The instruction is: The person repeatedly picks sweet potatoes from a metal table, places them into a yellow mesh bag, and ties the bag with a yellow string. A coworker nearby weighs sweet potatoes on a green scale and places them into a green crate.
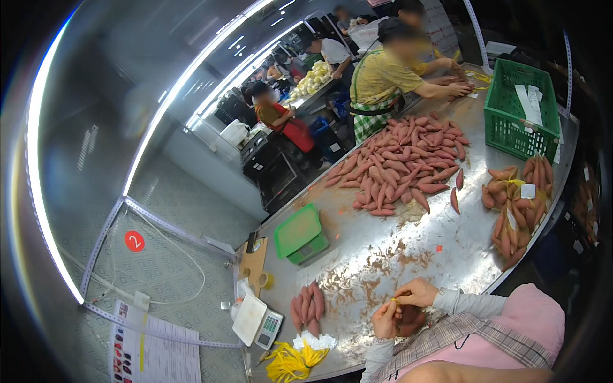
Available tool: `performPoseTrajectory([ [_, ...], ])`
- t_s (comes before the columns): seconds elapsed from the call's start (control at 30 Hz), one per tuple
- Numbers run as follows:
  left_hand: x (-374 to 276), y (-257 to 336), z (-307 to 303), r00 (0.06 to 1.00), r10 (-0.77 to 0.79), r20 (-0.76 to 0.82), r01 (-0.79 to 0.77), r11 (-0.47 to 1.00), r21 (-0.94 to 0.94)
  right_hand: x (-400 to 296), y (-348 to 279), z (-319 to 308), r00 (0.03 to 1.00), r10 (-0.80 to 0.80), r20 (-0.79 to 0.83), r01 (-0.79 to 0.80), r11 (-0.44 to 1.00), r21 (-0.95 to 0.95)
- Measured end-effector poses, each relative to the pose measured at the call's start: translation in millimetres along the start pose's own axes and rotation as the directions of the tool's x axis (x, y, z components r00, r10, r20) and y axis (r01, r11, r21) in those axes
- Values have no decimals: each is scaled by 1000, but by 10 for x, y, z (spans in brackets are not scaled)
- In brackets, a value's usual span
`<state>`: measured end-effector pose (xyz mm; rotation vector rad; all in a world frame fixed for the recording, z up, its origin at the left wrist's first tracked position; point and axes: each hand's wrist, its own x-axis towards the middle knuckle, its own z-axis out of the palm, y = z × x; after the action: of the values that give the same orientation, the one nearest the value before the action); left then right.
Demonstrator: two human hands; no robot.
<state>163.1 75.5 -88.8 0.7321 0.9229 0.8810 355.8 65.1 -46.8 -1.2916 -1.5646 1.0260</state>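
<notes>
At the table's near edge, my left hand (385, 320) and my right hand (417, 292) meet with bent fingers. Pinched between their fingertips is a small yellow piece (395, 300), seemingly the gathered neck of a net bag. Reddish sweet potatoes (411, 321) show just below, partly hidden by my left hand and sleeve; they appear to be inside that bag. To the left lies a small group of loose sweet potatoes (307, 306). White labels (314, 341) and a bundle of yellow net bags (294, 362) lie below that group.
A large sweet potato pile (402, 160) covers the metal table's (368, 268) far part. Filled net bags (519, 210) and a green crate (519, 110) stand right. Left are a green plastic basket (300, 234) and a digital scale (258, 321). A co-worker (383, 81) handles sweet potatoes beyond.
</notes>
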Motion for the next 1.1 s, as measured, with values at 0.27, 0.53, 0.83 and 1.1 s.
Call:
performPoseTrajectory([
  [0.27,3,-86,200,976,149,-160,-136,987,89,-29,440,362,950,-242,-198,226,969,-100],
  [0.53,-89,100,212,992,-128,4,128,981,-148,-225,-133,82,999,-42,-23,45,983,180],
  [0.83,-51,116,57,997,-75,17,77,992,-103,-110,-314,15,972,-153,-176,180,972,150],
  [1.1,59,925,-306,822,544,-168,-392,755,526,-106,-1547,-639,959,-49,-278,233,693,682],
])
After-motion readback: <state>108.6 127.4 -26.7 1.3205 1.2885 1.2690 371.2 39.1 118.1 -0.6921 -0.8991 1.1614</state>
